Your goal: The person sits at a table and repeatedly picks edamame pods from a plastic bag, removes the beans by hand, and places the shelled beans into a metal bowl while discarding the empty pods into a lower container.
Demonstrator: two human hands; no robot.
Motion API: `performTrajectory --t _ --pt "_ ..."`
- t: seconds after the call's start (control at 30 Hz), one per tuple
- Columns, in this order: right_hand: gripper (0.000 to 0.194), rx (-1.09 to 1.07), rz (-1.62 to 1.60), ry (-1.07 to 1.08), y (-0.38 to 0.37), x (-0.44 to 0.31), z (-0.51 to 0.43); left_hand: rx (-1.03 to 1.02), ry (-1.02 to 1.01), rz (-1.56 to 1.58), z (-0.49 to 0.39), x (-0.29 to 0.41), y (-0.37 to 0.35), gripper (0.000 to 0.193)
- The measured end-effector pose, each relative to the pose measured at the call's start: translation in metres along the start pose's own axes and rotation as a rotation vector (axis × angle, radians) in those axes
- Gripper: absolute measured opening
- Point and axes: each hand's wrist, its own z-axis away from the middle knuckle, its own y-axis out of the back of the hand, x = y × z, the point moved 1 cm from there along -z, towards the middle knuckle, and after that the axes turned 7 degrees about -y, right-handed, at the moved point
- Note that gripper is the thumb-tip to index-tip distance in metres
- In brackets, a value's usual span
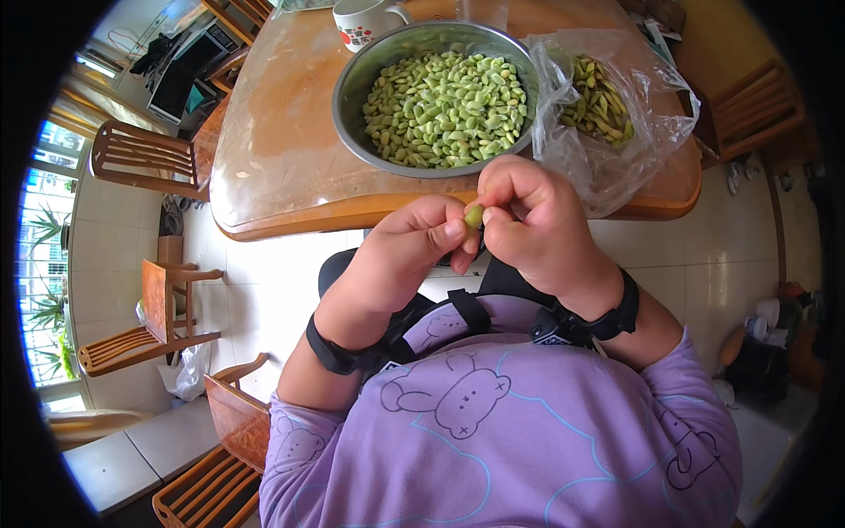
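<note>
Just in front of the table's near edge, my left hand pinches a small green bean or pod piece between thumb and fingers. My right hand meets it from the other side, its thumb and bent forefinger at the piece. Whether it is a bare bean or still in its skin is too small to tell. Beyond my hands a wide stainless steel bowl holds a heap of shelled green beans. Right of the bowl lies a crumpled clear plastic bag with green and brownish pods inside.
The wooden table has a rounded near edge. A white mug with red print stands behind the bowl, near a clear container. Wooden chairs stand to the left, and another chair is at the right.
</note>
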Motion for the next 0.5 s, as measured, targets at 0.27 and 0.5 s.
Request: performTrajectory --t 0.27,0.5 --pt "0.009 0.105 0.102 0.038 -0.001 0.005 -0.005 0.151 -0.193 -0.600 -0.003 0.008 -0.001 0.017" --pt "0.017 0.218 0.371 0.164 -0.009 0.001 -0.008 0.202 -0.667 -1.465 -0.010 0.018 -0.012 0.008"
